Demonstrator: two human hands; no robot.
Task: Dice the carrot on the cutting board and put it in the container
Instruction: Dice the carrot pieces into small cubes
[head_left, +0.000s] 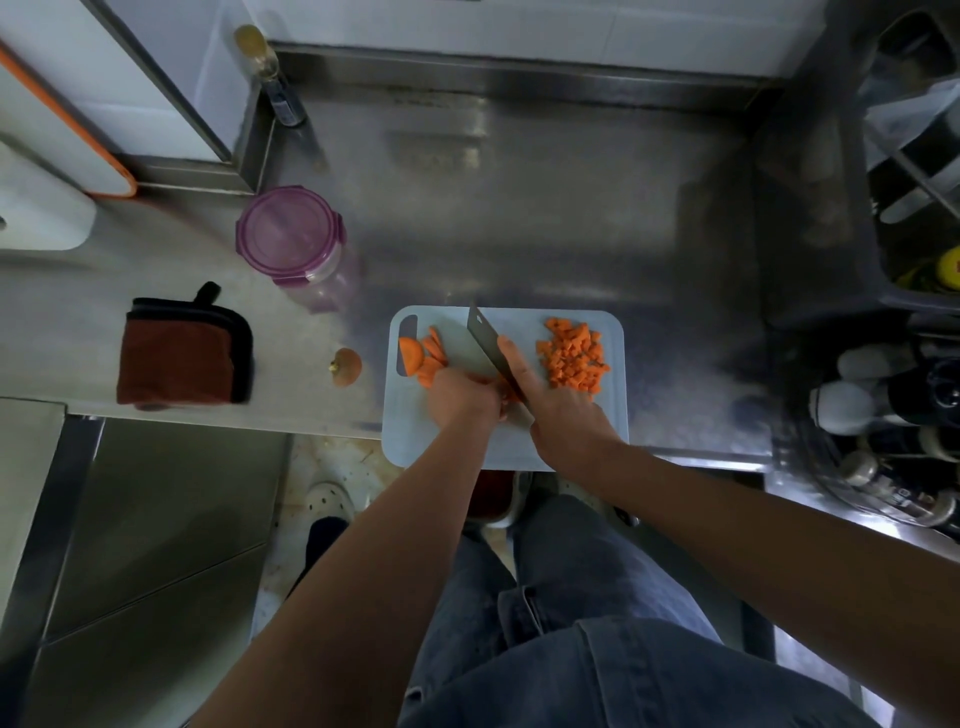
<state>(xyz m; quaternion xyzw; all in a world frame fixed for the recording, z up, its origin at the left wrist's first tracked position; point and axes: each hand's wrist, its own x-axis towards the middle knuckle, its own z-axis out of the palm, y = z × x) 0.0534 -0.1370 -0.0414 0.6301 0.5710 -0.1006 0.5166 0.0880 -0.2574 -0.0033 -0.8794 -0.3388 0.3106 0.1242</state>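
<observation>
1. Forearms come in from the bottom edge, both angled toward the near half of the cutting board, which hangs slightly over the counter edge
2. Left hand is knuckles-up, fingers curled down on a carrot piece right against the blade. Looks like a claw hold to keep the fingertips safe, though it's blurry
3. Right hand is wrapped round the knife handle, index finger stretched along the spine, probably to steer the blade; the tip points away and left
4. Carrot slices wait on the board's left and the diced pile is parked on the right, so uncut and finished bits stay separate
5. Further back on the left, the container sits on the counter with its purple lid on, well apart from the board, so I'd say no carrot has gone in yet
</observation>
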